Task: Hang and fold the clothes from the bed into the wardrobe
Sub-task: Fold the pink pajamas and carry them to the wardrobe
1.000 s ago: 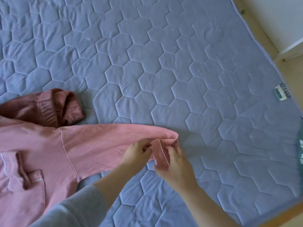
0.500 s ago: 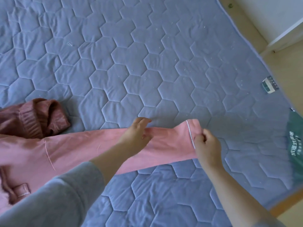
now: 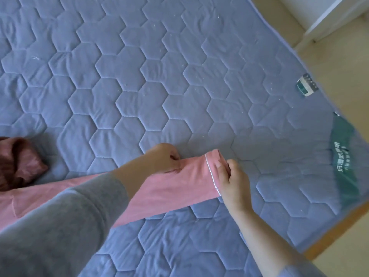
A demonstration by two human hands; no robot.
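Honestly, the pink sleeve (image 3: 169, 188) lies stretched flat on the bed (image 3: 159, 76), with the left hand (image 3: 161, 156) pinching its upper edge and the right hand (image 3: 233, 182) pinching the cuff. An uneven tug would likely twist it or drag the top askew. A maroon garment (image 3: 22, 162) lies bunched just beside it, close enough to snag. A green printed item (image 3: 343, 162) lies well apart, at the bed's edge.

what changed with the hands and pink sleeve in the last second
The left hand slid from the cuff back along the pink sleeve and pinches its upper edge; the right hand kept its grip on the cuff, so the sleeve lies pulled straight. The dark red garment and green item stayed put.
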